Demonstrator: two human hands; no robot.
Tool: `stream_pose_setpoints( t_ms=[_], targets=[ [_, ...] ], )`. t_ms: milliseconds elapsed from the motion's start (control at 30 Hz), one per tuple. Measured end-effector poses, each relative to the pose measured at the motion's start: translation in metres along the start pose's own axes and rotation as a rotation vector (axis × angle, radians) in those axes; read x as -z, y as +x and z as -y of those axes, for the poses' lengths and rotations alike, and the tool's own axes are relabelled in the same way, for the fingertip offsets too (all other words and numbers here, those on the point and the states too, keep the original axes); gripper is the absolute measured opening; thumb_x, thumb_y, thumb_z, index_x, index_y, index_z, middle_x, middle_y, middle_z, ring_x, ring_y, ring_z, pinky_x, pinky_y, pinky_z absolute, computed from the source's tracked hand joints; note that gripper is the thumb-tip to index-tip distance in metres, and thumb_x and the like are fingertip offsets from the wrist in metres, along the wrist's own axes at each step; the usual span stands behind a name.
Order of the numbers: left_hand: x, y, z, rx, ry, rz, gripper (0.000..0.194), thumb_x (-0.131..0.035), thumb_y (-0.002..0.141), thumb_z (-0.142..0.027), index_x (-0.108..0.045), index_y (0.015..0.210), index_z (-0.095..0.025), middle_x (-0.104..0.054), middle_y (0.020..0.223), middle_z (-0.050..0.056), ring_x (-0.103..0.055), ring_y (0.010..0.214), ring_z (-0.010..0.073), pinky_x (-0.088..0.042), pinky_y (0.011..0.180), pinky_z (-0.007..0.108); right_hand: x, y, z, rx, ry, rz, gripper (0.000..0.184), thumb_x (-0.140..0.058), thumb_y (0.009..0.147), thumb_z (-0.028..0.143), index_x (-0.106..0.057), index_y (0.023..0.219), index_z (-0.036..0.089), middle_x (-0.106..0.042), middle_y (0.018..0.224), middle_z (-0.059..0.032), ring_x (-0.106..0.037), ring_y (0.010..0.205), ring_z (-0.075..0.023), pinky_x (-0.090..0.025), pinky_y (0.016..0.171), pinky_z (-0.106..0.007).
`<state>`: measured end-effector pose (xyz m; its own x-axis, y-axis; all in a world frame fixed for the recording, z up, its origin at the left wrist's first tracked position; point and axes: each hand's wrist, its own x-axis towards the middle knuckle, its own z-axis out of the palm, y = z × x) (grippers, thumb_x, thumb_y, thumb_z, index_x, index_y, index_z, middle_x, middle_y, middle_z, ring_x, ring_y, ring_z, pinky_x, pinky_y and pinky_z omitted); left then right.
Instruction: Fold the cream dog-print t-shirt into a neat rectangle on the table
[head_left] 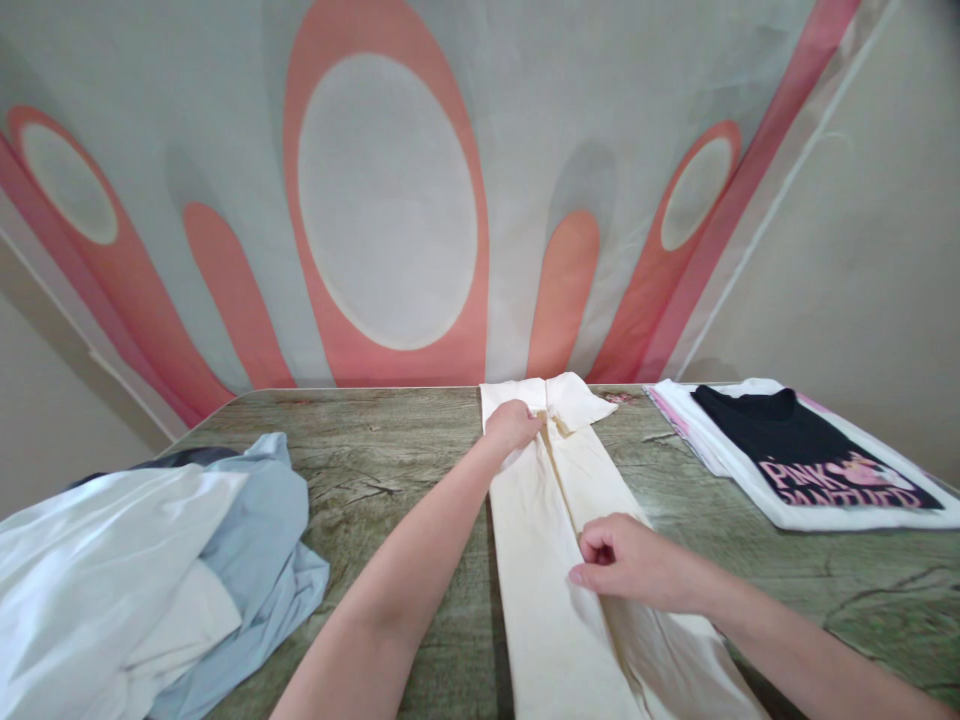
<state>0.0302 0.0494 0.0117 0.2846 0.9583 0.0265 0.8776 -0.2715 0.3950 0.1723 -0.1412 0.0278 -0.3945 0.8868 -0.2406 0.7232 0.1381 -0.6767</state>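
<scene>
Left hand [514,426]: fingers clamped on cream garment [540,600] near far end. Right hand [626,562]: fingers curled nearer, grip unclear.

2 bare hands [634,562], 2 forearms [431,540] likewise bare where visible

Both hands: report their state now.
Left hand: on the cream trousers, near their far end; grip cannot be told.
Right hand: loosely curled over the cream trousers; grip cannot be told.
</scene>
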Motion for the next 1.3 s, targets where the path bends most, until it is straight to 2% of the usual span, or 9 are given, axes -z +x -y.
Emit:
stream_pose_setpoints(
  t_ms=[267,433,600,833,1300],
  targets=[
    [0.0,-0.007,-0.005,0.025,0.056,0.008,0.03,-0.049,0.078,-0.038,-0.066,0.091,-0.017,-0.067,0.094,0.01,-0.061,0.086,0.0198,-0.045,0.069,0.024,-0.001,-0.004,0.005,0.011,-0.134,-0.089,0.016,-0.058,0.067,0.027,-0.055,0.055,0.016,-0.054,0.055,0.0029,-0.043,0.051,-0.0087,-0.028,0.05,-0.021],
    [-0.004,-0.01,-0.006,0.011,0.097,-0.044,0.03,-0.045,0.081,-0.038,-0.064,0.093,-0.018,-0.066,0.096,0.01,-0.061,0.087,0.0211,-0.045,0.07,0.027,0.001,-0.003,0.0,0.033,-0.218,-0.131,0.015,-0.056,0.065,0.023,-0.054,0.053,0.017,-0.053,0.054,0.0034,-0.042,0.052,-0.0088,-0.027,0.051,-0.021],
    [-0.005,-0.009,-0.007,0.01,0.133,-0.087,0.035,-0.037,0.086,-0.04,-0.062,0.095,-0.017,-0.065,0.096,0.011,-0.06,0.089,0.0214,-0.045,0.073,0.029,0.008,0.0,-0.007,0.04,-0.222,-0.127,0.014,-0.055,0.065,0.023,-0.052,0.053,0.017,-0.051,0.055,0.0041,-0.041,0.052,-0.0085,-0.027,0.051,-0.021],
    [-0.006,-0.005,-0.005,-0.009,0.164,-0.091,0.032,-0.036,0.087,-0.037,-0.06,0.096,-0.017,-0.064,0.095,0.01,-0.06,0.091,0.0215,-0.043,0.075,0.029,0.016,0.001,-0.015,0.052,-0.198,-0.1,0.012,-0.056,0.064,0.023,-0.052,0.055,0.017,-0.051,0.057,0.0043,-0.042,0.054,-0.0088,-0.028,0.051,-0.021],
    [-0.01,-0.002,0.0,-0.055,0.031,-0.159,0.035,-0.04,0.085,-0.045,-0.063,0.086,-0.019,-0.066,0.088,0.007,-0.059,0.079,0.0189,-0.042,0.067,0.026,0.021,0.0,-0.018,0.085,-0.256,-0.026,0.012,-0.053,0.064,0.021,-0.045,0.057,0.018,-0.049,0.06,0.0046,-0.042,0.056,-0.0086,-0.028,0.052,-0.02]
  ],
)
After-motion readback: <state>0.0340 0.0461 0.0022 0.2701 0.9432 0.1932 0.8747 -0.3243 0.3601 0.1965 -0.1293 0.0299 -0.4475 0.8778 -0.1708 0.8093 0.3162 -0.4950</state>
